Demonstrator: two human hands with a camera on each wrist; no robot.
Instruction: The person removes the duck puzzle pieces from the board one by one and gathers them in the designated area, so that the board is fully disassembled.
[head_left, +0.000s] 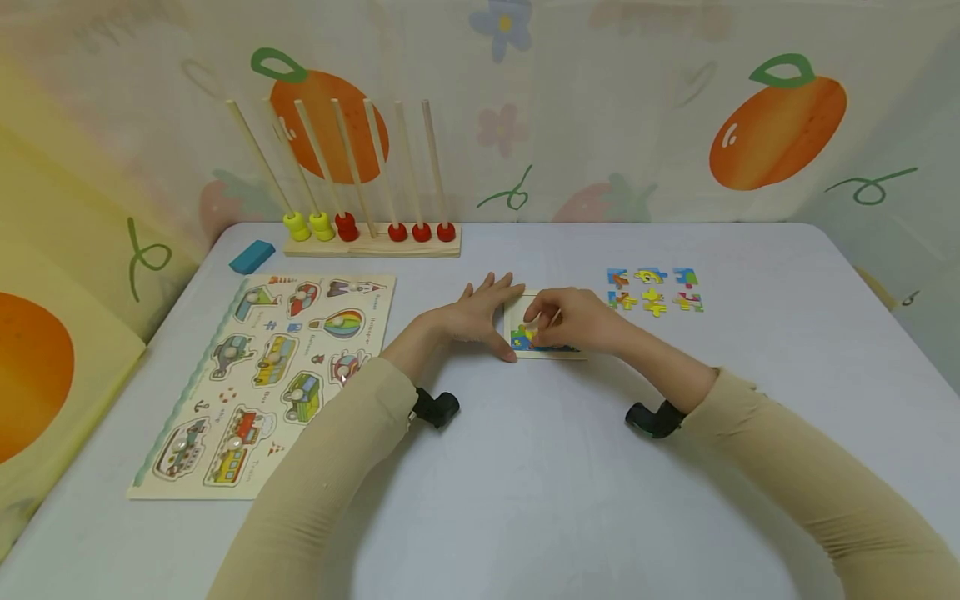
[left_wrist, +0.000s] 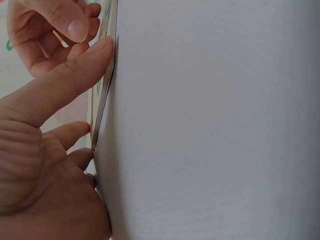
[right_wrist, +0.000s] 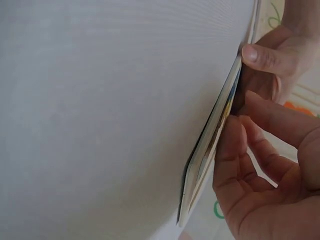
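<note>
A small cream-rimmed jigsaw board (head_left: pixel 513 310) lies at the middle of the table, with blue and yellow jigsaw pieces (head_left: pixel 522 338) along its lower part. My left hand (head_left: pixel 480 317) spreads around its left side, the thumb (left_wrist: pixel 102 47) touching the near edge and the other fingers reaching the far side. Over the board, my right hand (head_left: pixel 577 320) is bent, a fingertip (right_wrist: pixel 233 125) down at its surface. A gap shows between right thumb and fingers, with nothing visible in it. That hand hides much of the board.
Several loose jigsaw pieces (head_left: pixel 653 293) lie in two rows right of the board. A large vehicle puzzle board (head_left: pixel 191 392) occupies the left. Behind stand a wooden peg rack (head_left: pixel 330 248) with yellow and red beads and a blue block (head_left: pixel 252 257). A fruit-printed curtain (head_left: pixel 637 117) borders the back.
</note>
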